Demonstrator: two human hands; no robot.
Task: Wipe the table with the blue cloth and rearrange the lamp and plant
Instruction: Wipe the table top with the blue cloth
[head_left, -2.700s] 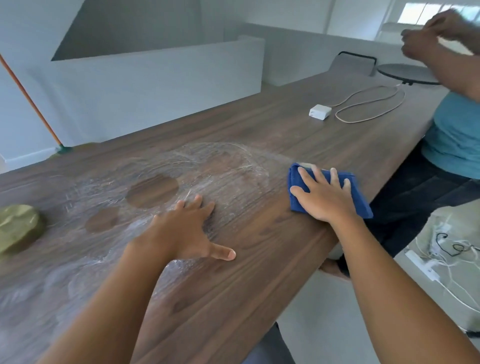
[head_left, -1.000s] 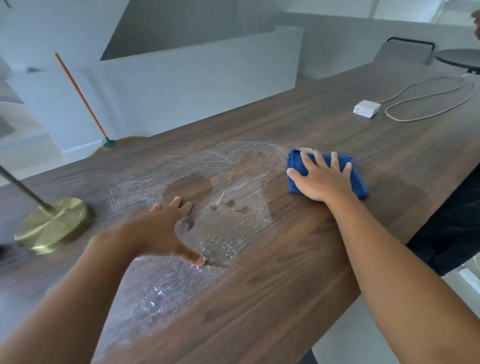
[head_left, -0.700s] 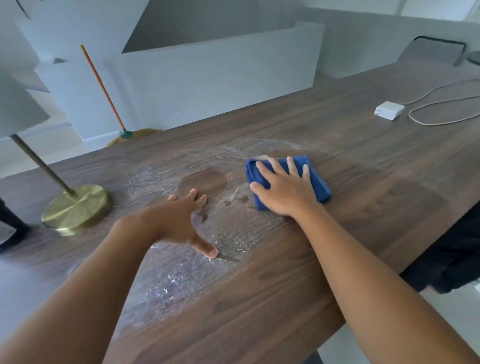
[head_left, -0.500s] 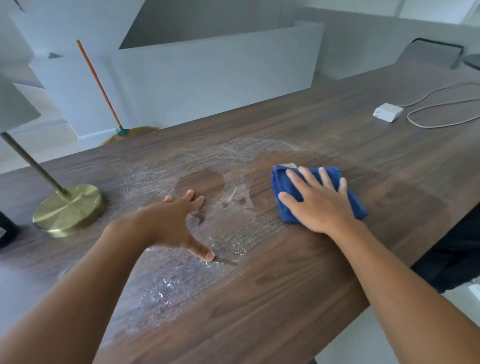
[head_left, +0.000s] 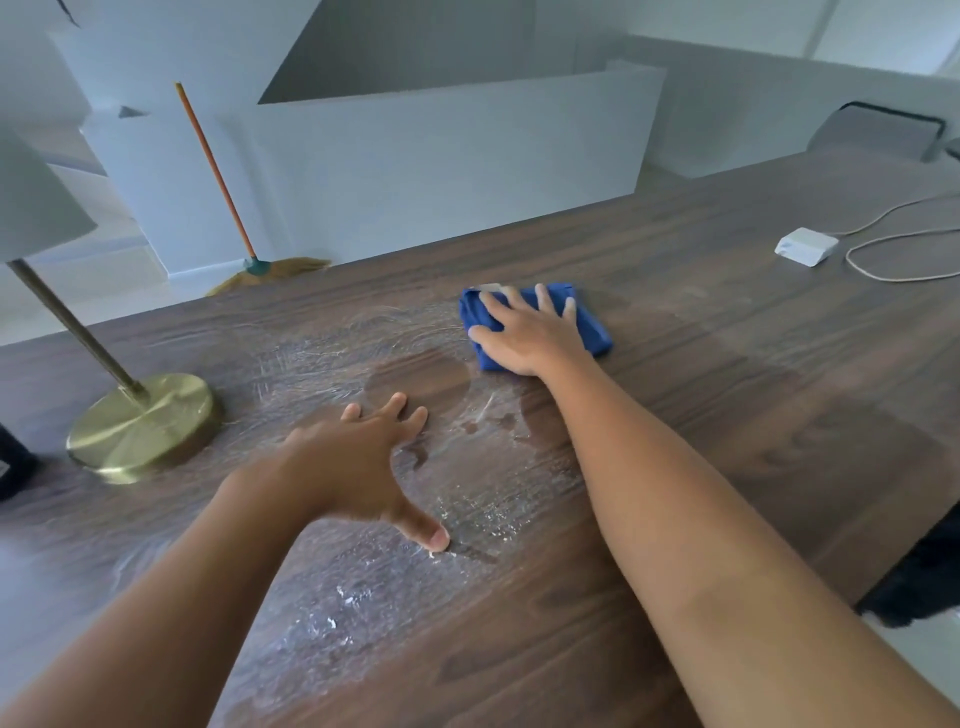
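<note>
My right hand presses flat on the folded blue cloth at the far middle of the dark wooden table. My left hand rests flat on the table with its fingers spread, holding nothing, amid whitish wet smears. The lamp stands at the left: a round brass base, a slanted brass pole and a pale shade cut off by the frame edge. No plant is in view.
A white power adapter with a looped cable lies at the far right. A broom with an orange handle leans on the white wall behind the table. A chair back shows at the far right. Something dark sits beside the lamp.
My right hand has slid the blue cloth away from me across the wet patch, after sweeping left and right. My left hand has stayed planted. The view has turned left, bringing the lamp into sight.
</note>
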